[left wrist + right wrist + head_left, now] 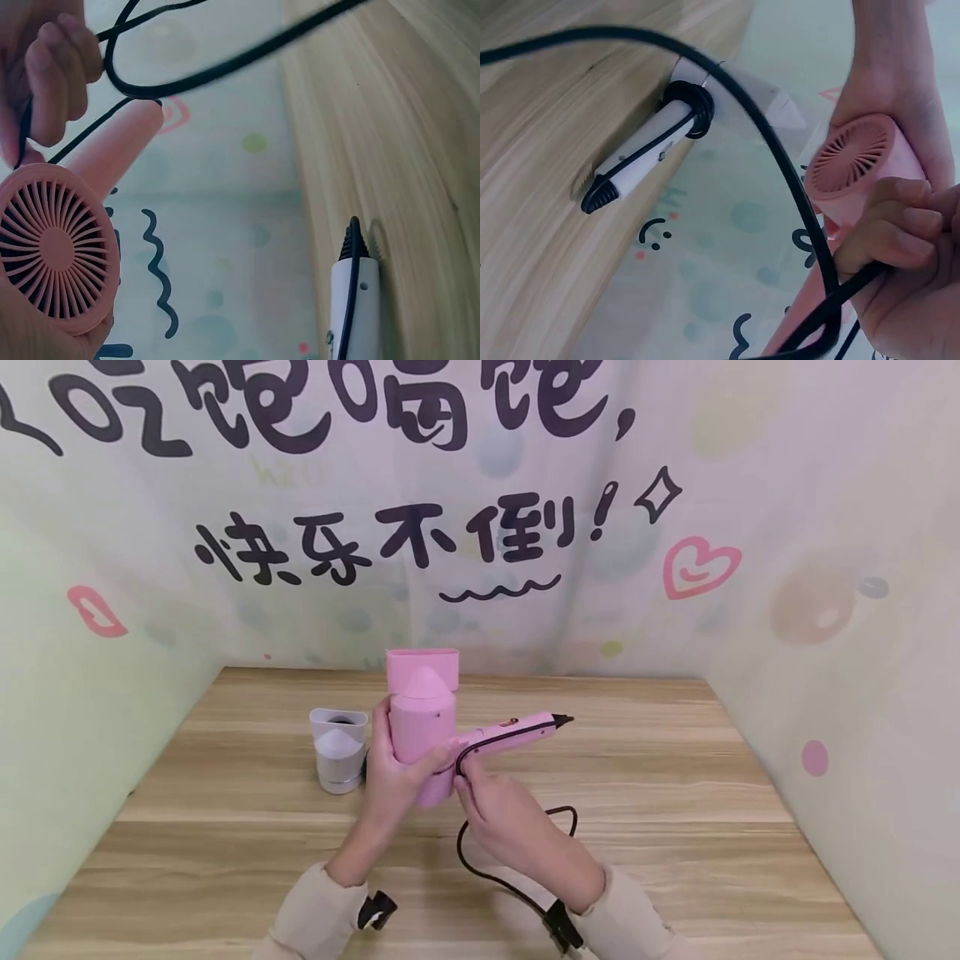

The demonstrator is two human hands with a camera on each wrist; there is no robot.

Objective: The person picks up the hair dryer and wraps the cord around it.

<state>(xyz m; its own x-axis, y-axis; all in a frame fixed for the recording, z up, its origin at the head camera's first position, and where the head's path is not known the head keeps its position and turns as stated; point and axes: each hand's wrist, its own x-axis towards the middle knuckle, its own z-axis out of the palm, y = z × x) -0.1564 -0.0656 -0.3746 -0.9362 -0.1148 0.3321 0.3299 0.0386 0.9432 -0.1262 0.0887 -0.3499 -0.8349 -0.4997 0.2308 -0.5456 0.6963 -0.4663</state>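
Note:
A pink hair dryer (423, 718) is held up over the table, its flat nozzle pointing away and its handle reaching out to the right. My left hand (393, 777) grips its body, thumb across the near side. The round slotted rear grille (56, 247) shows in the left wrist view. A black cord (774, 142) runs along the handle from its tip, and my right hand (502, 814) pinches it beside the dryer's body. The rest of the cord hangs in a loose loop below. Curled fingers (900, 232) of that hand hide part of the cord.
Left of the pink dryer, a white hair dryer (341, 764) lies on the wooden table (675, 827). Black cord (697, 109) is wound around its handle in the right wrist view. A printed backdrop (450, 627) stands behind the table and at both sides.

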